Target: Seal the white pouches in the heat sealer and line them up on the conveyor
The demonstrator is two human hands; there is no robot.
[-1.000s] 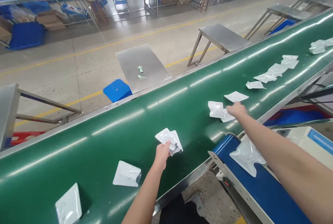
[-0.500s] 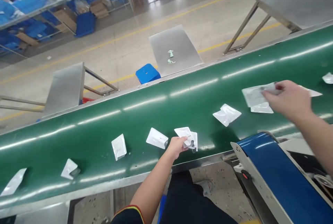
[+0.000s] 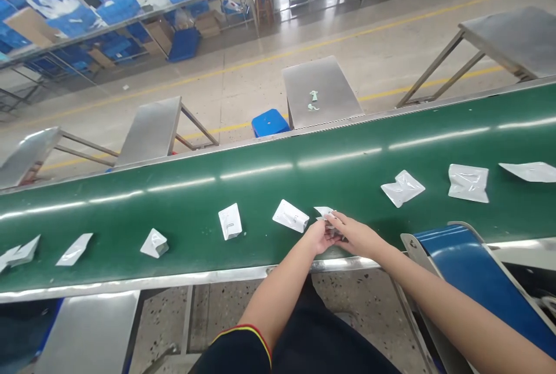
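Over the near side of the green conveyor belt (image 3: 260, 186), my two hands meet. My left hand (image 3: 319, 239) is closed on white pouches (image 3: 324, 211), most of which my fingers cover. Reaching in from the right, my right hand (image 3: 353, 234) is closed on the same bunch, its fingertips against the left hand's. Just left of them a white pouch with small print (image 3: 290, 216) lies flat on the belt. Another pouch (image 3: 230, 222) sits further left. To the right are a creased pouch (image 3: 403, 188) and a wider one (image 3: 468, 183).
A blue side conveyor (image 3: 473, 275) meets the belt at the lower right. Beyond the belt stand a metal table (image 3: 324, 81) with small pale green pieces and a blue stool (image 3: 270, 123). Blue bins (image 3: 119, 9) fill racks at the back left.
My right hand has come left from the far right pouches to my left hand, bringing the pouch it held. The view has shifted left, and belt, tables and pouches appear further right.
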